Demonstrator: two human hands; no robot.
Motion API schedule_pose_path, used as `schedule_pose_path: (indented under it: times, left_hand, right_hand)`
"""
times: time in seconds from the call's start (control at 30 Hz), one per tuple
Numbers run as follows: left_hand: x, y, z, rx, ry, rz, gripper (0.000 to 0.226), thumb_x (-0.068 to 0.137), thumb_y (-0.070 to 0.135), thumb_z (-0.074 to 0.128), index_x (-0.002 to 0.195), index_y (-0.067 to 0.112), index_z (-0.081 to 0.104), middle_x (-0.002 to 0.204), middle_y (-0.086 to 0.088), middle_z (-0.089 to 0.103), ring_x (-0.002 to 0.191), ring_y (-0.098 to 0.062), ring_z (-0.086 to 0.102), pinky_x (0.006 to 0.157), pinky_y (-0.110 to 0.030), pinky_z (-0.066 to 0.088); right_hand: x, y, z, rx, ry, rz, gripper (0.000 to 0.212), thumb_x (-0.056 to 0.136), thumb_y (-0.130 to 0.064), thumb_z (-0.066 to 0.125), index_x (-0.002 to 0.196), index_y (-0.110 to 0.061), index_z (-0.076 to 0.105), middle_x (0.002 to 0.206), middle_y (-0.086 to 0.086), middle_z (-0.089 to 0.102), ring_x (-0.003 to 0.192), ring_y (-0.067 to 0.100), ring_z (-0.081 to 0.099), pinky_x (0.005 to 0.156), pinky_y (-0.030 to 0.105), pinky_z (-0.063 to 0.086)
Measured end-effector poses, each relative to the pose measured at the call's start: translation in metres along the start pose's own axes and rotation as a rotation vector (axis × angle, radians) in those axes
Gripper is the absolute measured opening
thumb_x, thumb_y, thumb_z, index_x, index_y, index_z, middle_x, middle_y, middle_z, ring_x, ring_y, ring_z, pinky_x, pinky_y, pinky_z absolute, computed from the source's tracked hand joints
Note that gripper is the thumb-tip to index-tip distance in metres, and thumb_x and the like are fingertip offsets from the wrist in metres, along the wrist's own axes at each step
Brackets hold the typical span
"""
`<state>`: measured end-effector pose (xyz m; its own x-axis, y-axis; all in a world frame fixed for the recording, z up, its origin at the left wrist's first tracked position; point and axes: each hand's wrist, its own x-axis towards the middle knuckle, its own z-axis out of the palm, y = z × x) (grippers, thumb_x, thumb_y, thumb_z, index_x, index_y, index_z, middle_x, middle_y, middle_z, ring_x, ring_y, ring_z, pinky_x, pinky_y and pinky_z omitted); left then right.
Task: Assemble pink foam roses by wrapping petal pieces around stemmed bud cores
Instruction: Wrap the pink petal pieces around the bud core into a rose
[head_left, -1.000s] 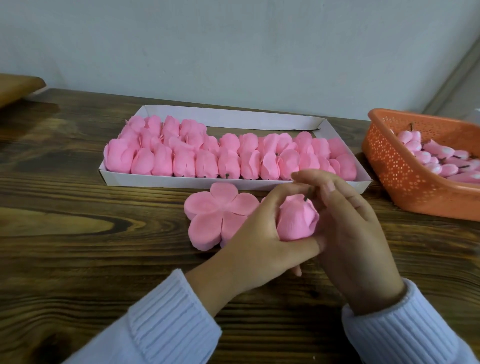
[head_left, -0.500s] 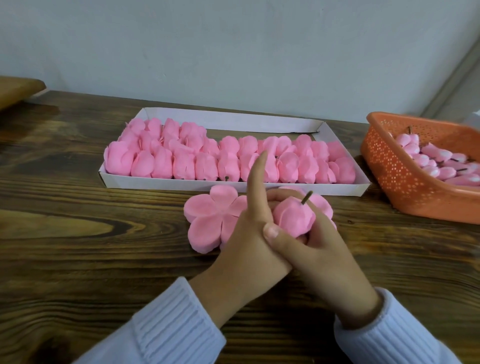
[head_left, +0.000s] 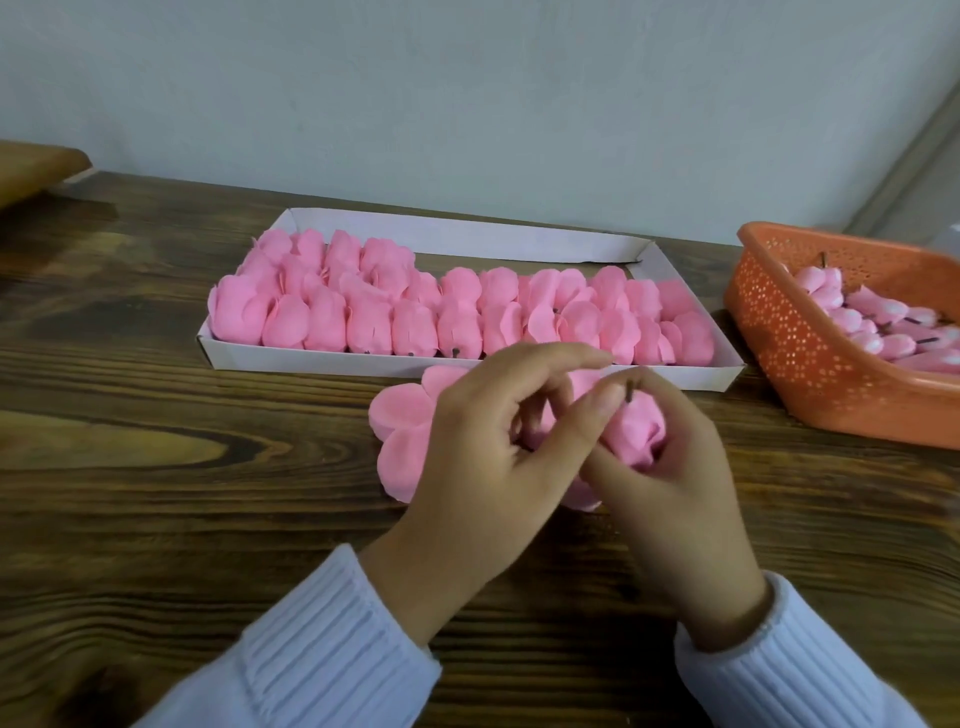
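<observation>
Both hands are together over the bench (head_left: 156, 467), clamped on 1 rose (head_left: 636, 441). I have the right hand (head_left: 680, 499) cupping it from below, stem (head_left: 629, 391) pointing up. The left hand (head_left: 467, 467) pinches the petals near the stem between thumb and curled fingers. The petals look closed round the core, so I judge this rose nearly finished.

Done: the white tray (head_left: 519, 240) holds about 2 rows of finished roses (head_left: 415, 327), with room at its far right.

Left: a stack of flat petal pieces (head_left: 402, 415) lies just beside the left hand. The orange basket (head_left: 779, 338) holds many bud cores (head_left: 878, 317). I judge much work remains.
</observation>
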<state>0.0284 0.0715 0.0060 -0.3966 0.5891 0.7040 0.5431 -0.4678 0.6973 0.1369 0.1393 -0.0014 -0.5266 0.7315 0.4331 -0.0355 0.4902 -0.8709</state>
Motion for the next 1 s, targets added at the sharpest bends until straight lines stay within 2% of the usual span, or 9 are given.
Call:
schedule_pose_path:
  times: [0.13, 0.37, 0.53, 0.6, 0.7, 0.77, 0.83, 0.9, 1.0]
  left_hand:
    - [0.0003, -0.0014, -0.0002, -0.026, -0.008, -0.039, 0.012, 0.086, 0.013, 0.068, 0.090, 0.003, 0.074, 0.079, -0.007, 0.067, 0.075, -0.019, 0.062, 0.067, -0.033, 0.049]
    - [0.0011, -0.0022, 0.0007, -0.053, -0.109, -0.084, 0.008, 0.083, 0.007, 0.067, 0.087, 0.004, 0.074, 0.081, -0.001, 0.065, 0.078, -0.007, 0.058, 0.073, -0.017, 0.044]
    - [0.0018, -0.0036, -0.0007, 0.048, -0.044, 0.030, 0.012, 0.085, 0.008, 0.065, 0.078, -0.001, 0.069, 0.076, -0.002, 0.060, 0.076, -0.007, 0.056, 0.074, -0.016, 0.043]
    - [0.0015, -0.0041, -0.0007, 0.098, -0.019, 0.073, 0.015, 0.086, 0.008, 0.061, 0.076, -0.002, 0.066, 0.077, -0.003, 0.058, 0.076, -0.015, 0.056, 0.074, -0.021, 0.044]
    - [0.0016, -0.0053, -0.0009, 0.128, 0.020, 0.114, 0.016, 0.087, 0.010, 0.060, 0.075, 0.000, 0.064, 0.081, -0.004, 0.056, 0.079, -0.022, 0.057, 0.074, -0.029, 0.046]
    - [0.0015, -0.0063, -0.0019, 0.130, 0.022, 0.110, 0.017, 0.086, 0.012, 0.062, 0.074, 0.001, 0.064, 0.088, -0.005, 0.055, 0.086, -0.023, 0.058, 0.079, -0.031, 0.046]
    - [0.0008, -0.0053, -0.0024, 0.128, -0.010, 0.069, 0.017, 0.084, 0.019, 0.064, 0.074, 0.005, 0.068, 0.099, -0.003, 0.054, 0.098, -0.024, 0.057, 0.088, -0.030, 0.044]
    - [0.0008, -0.0030, -0.0030, 0.129, -0.043, 0.025, 0.017, 0.082, 0.025, 0.066, 0.074, 0.011, 0.071, 0.109, 0.002, 0.053, 0.110, -0.024, 0.052, 0.093, -0.028, 0.040]
    - [0.0010, 0.0010, -0.0024, 0.099, -0.068, 0.010, 0.010, 0.078, 0.030, 0.067, 0.073, 0.022, 0.071, 0.117, 0.010, 0.049, 0.117, -0.022, 0.048, 0.092, -0.022, 0.040]
  right_hand:
    - [-0.0014, -0.0026, 0.0044, -0.083, -0.054, -0.040, 0.018, 0.074, -0.015, 0.069, 0.091, -0.020, 0.064, 0.080, -0.002, 0.069, 0.072, 0.017, 0.064, 0.064, 0.032, 0.053]
    - [-0.0002, -0.0016, 0.0035, -0.068, -0.085, -0.049, 0.019, 0.073, -0.011, 0.068, 0.089, -0.019, 0.062, 0.083, -0.011, 0.067, 0.075, 0.003, 0.064, 0.064, 0.013, 0.047]
    - [0.0008, 0.0023, 0.0023, -0.116, -0.154, -0.009, 0.028, 0.076, -0.004, 0.075, 0.099, -0.015, 0.065, 0.091, -0.008, 0.067, 0.080, 0.009, 0.064, 0.065, 0.017, 0.050]
    - [0.0007, 0.0010, 0.0021, -0.027, -0.193, 0.007, 0.045, 0.073, -0.007, 0.075, 0.114, -0.017, 0.058, 0.100, -0.010, 0.067, 0.092, 0.005, 0.065, 0.076, 0.015, 0.049]
    - [-0.0013, -0.0041, 0.0022, 0.108, -0.189, -0.079, 0.074, 0.070, -0.003, 0.070, 0.134, -0.023, 0.039, 0.126, -0.004, 0.056, 0.122, 0.015, 0.054, 0.104, 0.040, 0.043]
    - [-0.0033, -0.0047, 0.0030, 0.146, -0.160, -0.177, 0.074, 0.070, -0.006, 0.066, 0.135, -0.024, 0.035, 0.132, -0.001, 0.051, 0.130, 0.019, 0.047, 0.110, 0.050, 0.035]
    - [-0.0038, -0.0052, 0.0044, 0.165, -0.157, -0.182, 0.072, 0.072, -0.012, 0.062, 0.137, -0.023, 0.033, 0.131, 0.002, 0.052, 0.128, 0.020, 0.049, 0.107, 0.048, 0.040]
    - [-0.0034, -0.0060, 0.0060, 0.144, -0.177, -0.154, 0.075, 0.074, -0.014, 0.065, 0.140, -0.018, 0.030, 0.126, 0.005, 0.056, 0.120, 0.019, 0.056, 0.099, 0.036, 0.047]
    - [-0.0036, -0.0040, 0.0062, 0.104, -0.195, -0.119, 0.081, 0.074, -0.004, 0.075, 0.142, -0.010, 0.030, 0.112, 0.004, 0.065, 0.104, 0.016, 0.066, 0.087, 0.021, 0.050]
